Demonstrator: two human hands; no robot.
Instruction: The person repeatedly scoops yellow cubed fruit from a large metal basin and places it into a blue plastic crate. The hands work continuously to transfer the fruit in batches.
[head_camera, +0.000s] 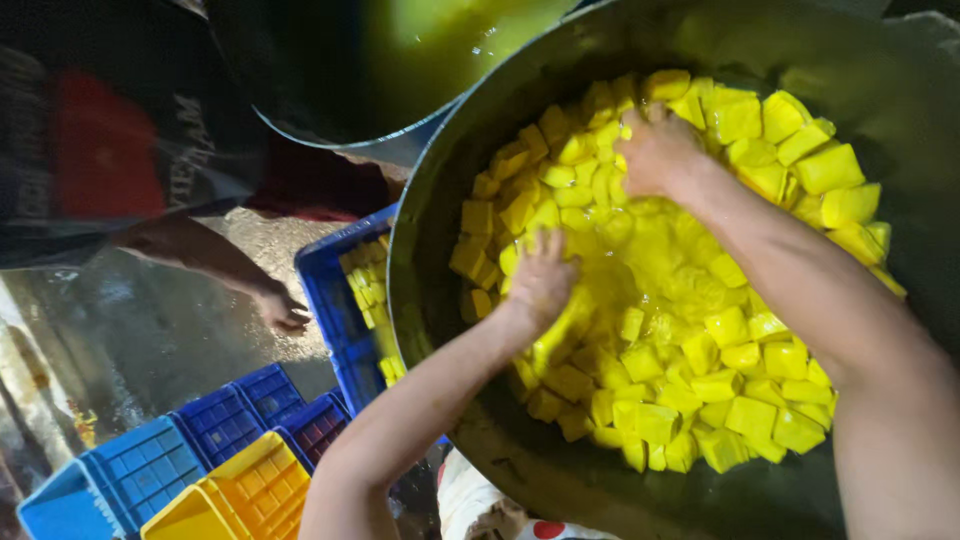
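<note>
Both of the person's hands are reaching down into the big metal basin (470, 130), which is lying tilted and filling most of the view. The yellow cubes (740, 400) are sitting heaped inside it in a broad crescent around a pool of yellow liquid (650, 270) at the middle. The left hand (540, 280) is dipping into the near-left edge of that pool, fingers spread loosely and pointing up into the basin, with cubes pressing against them on the left and below; I cannot tell whether it is gripping any. The right hand (655, 155) is resting farther up, on the top of the heap, curled over the cubes there, though what it has hold of is hidden under the knuckles. The pile is running from the upper left round to the lower right, so the right hand is lying nearer the far cubes and the left nearer the close ones. The cubes are looking wet, blocky, bright yellow and roughly even in size. Beside the basin a blue crate (330, 290) is holding more of them, and another person's hand (283, 308) is hanging near it.
</note>
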